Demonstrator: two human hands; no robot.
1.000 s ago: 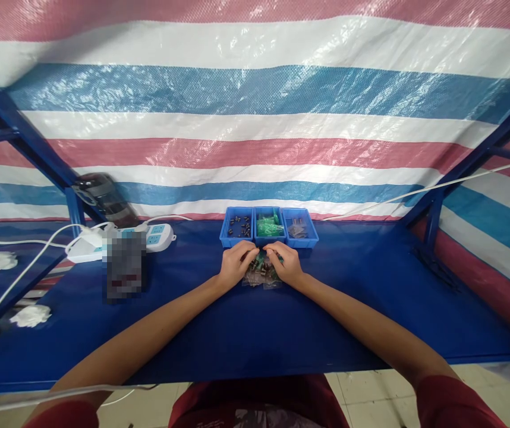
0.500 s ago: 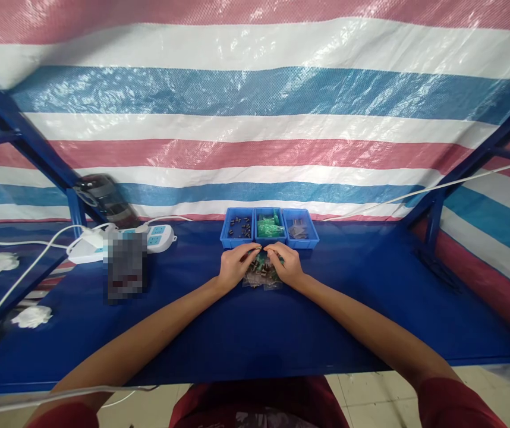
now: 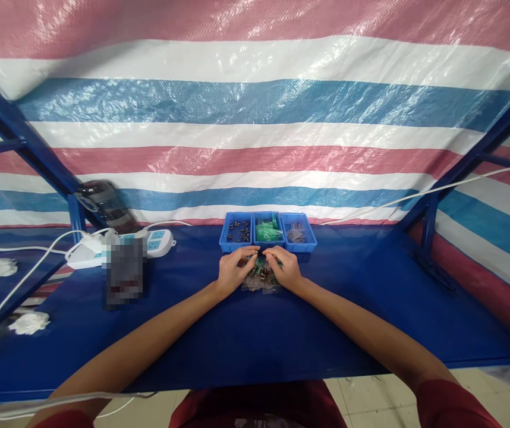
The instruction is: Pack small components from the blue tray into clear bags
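Observation:
My left hand (image 3: 236, 268) is closed in a pinch, with a small piece at its fingertips too tiny to name. Facing it, my right hand (image 3: 284, 266) also pinches with thumb and forefinger; what it holds, if anything, I cannot make out. Below and between the hands lies a pile of small mixed parts (image 3: 261, 278), with metal, green and clear pieces, partly hidden by my fingers. Just beyond stand three blue bins: the left bin (image 3: 223, 244) has small dark metal parts, the middle bin (image 3: 268, 244) green pieces, the right bin (image 3: 302, 246) flat clear pieces.
On the left a white power strip (image 3: 161, 242) with cables lies behind a blurred dark object (image 3: 124, 273). A dark bottle (image 3: 109, 205) leans near the blue frame (image 3: 41, 151). Crumpled white tissues (image 3: 30, 322) lie at far left. Striped sheeting (image 3: 255, 101) rises behind the blue table (image 3: 255, 339).
The whole view has shifted slightly, with the scene sitting a little lower. The fingertips of both hands remain close together over the pile, and a small piece now shows at the left fingertips.

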